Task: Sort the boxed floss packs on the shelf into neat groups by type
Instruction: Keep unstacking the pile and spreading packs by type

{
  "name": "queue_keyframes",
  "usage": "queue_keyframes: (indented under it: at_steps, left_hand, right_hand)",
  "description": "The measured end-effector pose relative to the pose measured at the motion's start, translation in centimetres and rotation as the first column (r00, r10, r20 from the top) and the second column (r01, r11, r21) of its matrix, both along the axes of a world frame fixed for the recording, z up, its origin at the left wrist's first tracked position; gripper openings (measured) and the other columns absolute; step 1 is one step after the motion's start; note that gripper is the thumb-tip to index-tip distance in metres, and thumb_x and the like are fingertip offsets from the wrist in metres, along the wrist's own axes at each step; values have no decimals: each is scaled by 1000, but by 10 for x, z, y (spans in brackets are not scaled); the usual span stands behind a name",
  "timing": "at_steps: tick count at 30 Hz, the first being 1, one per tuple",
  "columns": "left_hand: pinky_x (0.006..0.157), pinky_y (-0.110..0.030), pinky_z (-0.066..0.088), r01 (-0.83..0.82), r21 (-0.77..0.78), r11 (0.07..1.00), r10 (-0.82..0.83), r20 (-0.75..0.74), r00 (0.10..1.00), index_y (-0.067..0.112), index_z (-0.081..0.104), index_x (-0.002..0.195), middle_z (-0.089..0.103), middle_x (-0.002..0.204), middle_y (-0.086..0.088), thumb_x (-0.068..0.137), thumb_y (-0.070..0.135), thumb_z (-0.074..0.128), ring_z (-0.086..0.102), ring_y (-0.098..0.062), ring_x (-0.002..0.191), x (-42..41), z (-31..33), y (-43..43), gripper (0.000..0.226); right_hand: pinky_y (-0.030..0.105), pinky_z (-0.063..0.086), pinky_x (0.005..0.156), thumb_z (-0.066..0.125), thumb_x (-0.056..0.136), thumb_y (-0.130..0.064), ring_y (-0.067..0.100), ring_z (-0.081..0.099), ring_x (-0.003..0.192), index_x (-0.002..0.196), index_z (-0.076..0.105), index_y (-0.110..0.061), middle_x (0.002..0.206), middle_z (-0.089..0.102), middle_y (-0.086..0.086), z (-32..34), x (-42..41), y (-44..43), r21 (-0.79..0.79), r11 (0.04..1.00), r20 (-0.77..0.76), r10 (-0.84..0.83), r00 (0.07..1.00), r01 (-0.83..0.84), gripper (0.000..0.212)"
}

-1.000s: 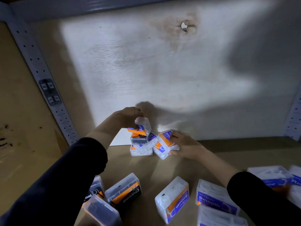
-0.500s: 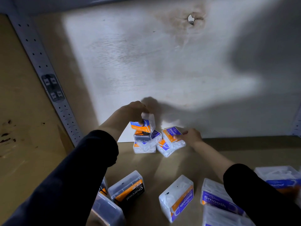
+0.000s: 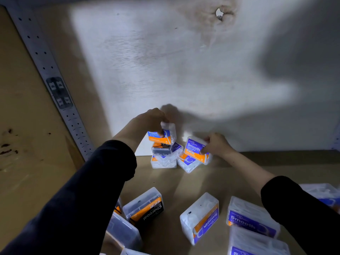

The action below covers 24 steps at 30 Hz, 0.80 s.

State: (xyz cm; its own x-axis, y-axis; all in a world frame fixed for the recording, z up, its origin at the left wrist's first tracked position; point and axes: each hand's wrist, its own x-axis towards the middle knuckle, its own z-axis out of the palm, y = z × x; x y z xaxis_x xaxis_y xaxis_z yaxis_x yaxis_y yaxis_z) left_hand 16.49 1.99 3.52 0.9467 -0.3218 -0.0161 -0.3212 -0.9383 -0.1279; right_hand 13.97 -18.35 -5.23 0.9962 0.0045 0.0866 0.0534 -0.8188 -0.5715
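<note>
Newly closed, the right hand [image 3: 218, 145] grips a Smooth floss pack [image 3: 193, 149] just right of the stack [image 3: 163, 158] while the left hand [image 3: 152, 120] pinches the Round floss pack [image 3: 157, 138] atop it; mid-sorting, each next needs its own pile.

Not much to go on tbh: the person wears a long-sleeved dark top, black or maybe very dark navy. The left sleeve [image 3: 82, 199], just left of the Charcoal pack [image 3: 145, 208], is plain matte fabric, loose, with soft folds and a rounded cuff that ends partway along the forearm, beyond that pack. The right sleeve [image 3: 298, 214], well to the right of the pack, looks the same, plain cuff too. Past both cuffs the forearms, left hand [image 3: 150, 120] and right hand [image 3: 217, 144] are bare.
</note>
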Motion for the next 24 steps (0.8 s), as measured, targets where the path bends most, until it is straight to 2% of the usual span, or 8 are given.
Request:
queue_keyframes:
  at_steps: [3, 7, 14, 17, 21, 24]
  left_hand:
    - [99, -31, 40, -3, 2, 1000, 3, 6, 1000, 19, 53, 133, 53, 135, -8, 80, 24, 72, 45, -25, 126, -2, 0, -1, 57]
    - [98, -33, 41, -27, 19, 999, 26, 9, 1000, 19, 52, 133, 51, 133, -10, 79, 24, 72, 47, -27, 124, -5, -4, -1, 58]
    - [93, -31, 40, 2, 29, 1000, -3, 63, 998, 15, 50, 134, 49, 133, -11, 86, 21, 64, 48, -28, 123, -28, -6, 2, 50]
    - [93, -31, 41, -14, 17, 1000, 13, 59, 998, 14, 50, 134, 50, 131, -11, 86, 23, 63, 48, -28, 121, -42, -6, 4, 50]
    - [90, -31, 42, -54, -7, 999, 54, 10, 998, 12, 54, 127, 53, 126, -13, 84, 30, 66, 50, -29, 118, -63, -2, 3, 48]
    - [84, -30, 43, -40, 0, 999, 40, -9, 999, 15, 59, 121, 57, 122, -12, 83, 32, 66, 54, -29, 113, -82, 3, -1, 43]
  right_hand:
    - [30, 38, 96, 71, 74, -11, 32, 49, 120, 121, 56, 2, 128, 56, 20, 3, -5, 13, -203, 975, 20, 90, 996, -84, 52]
    - [28, 31, 103, 66, 78, -10, 27, 44, 127, 137, 42, -10, 137, 49, 13, 0, -10, 23, -261, 956, 31, 146, 989, -133, 63]
    - [28, 46, 83, 72, 73, -12, 29, 58, 112, 113, 62, 1, 123, 61, 17, 8, -24, 11, -211, 977, 26, 30, 999, -24, 43]
    - [28, 47, 74, 74, 69, -12, 30, 62, 103, 103, 66, 4, 113, 66, 19, 16, -31, 2, -165, 986, 32, -12, 999, 17, 38]
    - [23, 40, 68, 78, 67, -14, 28, 63, 103, 105, 66, 1, 114, 66, 17, 32, -47, -10, -101, 994, 33, -37, 999, 40, 43]
    - [21, 38, 70, 78, 68, -15, 24, 61, 106, 113, 62, -1, 119, 64, 15, 40, -63, -19, -83, 996, -8, -27, 1000, 26, 50]
